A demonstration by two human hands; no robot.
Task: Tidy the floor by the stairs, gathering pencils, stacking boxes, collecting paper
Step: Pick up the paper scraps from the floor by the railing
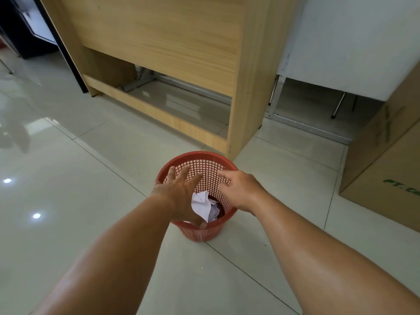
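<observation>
Pale tiles bear a red basket of crumpled paper, left hand and right hand splayed empty above.

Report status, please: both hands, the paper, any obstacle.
Left hand open, fingers spread over red basket. Right hand open beside it, holds nothing. Crumpled paper inside basket. Nothing in the way.

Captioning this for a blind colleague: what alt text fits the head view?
A left hand and right hand, both open, hover over a red mesh wastebasket holding crumpled white paper. It stands on pale glossy tiles before a wooden desk, a cardboard box at right.
</observation>
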